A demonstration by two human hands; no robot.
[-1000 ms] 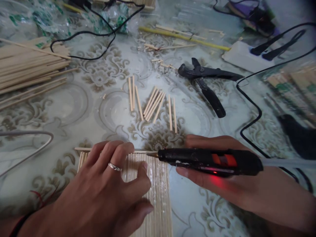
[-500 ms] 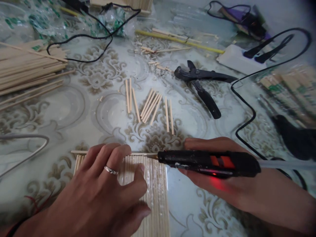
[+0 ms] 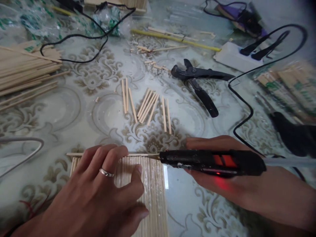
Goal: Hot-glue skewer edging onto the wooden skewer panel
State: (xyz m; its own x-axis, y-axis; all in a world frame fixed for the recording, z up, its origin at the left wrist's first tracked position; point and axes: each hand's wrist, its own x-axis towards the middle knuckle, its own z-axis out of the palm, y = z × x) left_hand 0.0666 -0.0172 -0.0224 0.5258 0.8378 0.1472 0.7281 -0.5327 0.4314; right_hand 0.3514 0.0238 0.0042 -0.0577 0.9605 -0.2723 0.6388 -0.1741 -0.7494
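My right hand [image 3: 222, 187] is wrapped around a black hot glue gun [image 3: 209, 163] with orange-red parts and a glowing red light. A translucent glue stick [image 3: 283, 161] sticks out of its rear. The metal nozzle touches the seam between a thin wooden stick [image 3: 70, 154] and the top end of a panel of wooden sticks [image 3: 155, 194] glued side by side. My left hand [image 3: 98, 187], a ring on one finger, lies over the panel. Its curled fingers press the crosswise stick against the panel's edge; the fingertips are partly hidden. Shiny glue streaks cover the panel.
Short cut sticks [image 3: 148, 105] lie beyond my hands. Black cutters [image 3: 195, 75] rest open near a white power strip [image 3: 230, 57] with black cables. Long sticks [image 3: 24, 70] are piled at left, packaged sticks [image 3: 286, 85] at right, and plastic wrapping [image 3: 41, 23] behind.
The glue gun's nozzle has slid slightly right along the seam, toward the panel's right edge. My left hand keeps its grip, and the whole view has shifted a little.
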